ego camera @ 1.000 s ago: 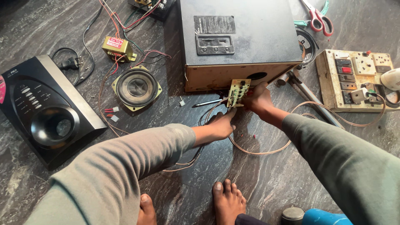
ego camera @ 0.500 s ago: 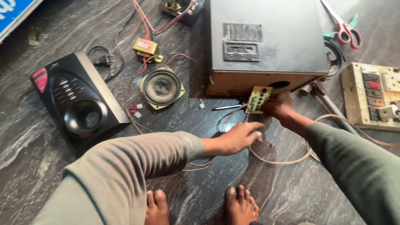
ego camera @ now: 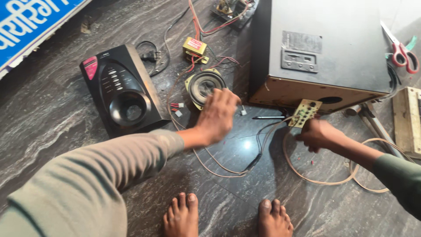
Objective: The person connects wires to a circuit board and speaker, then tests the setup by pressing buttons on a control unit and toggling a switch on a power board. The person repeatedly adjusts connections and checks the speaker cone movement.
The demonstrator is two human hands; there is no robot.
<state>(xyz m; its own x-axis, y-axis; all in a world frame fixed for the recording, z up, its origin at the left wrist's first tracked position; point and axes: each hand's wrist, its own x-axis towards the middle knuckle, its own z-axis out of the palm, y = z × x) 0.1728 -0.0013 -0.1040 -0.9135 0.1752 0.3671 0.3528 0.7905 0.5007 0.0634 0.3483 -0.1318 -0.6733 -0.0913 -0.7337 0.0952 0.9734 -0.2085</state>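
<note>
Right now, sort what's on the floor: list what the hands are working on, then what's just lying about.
In hand:
small circuit board, held by right hand
loose speaker, under left hand
speaker cabinet

Lying about:
scissors
black front panel
yellow transformer

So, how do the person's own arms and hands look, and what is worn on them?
Both arms wear long, loose grey-green fabric sleeves reaching the wrists. The left hand and right hand are bare: no gloves, rings, watch or bracelet visible. The sleeves are plain, without markings.
</note>
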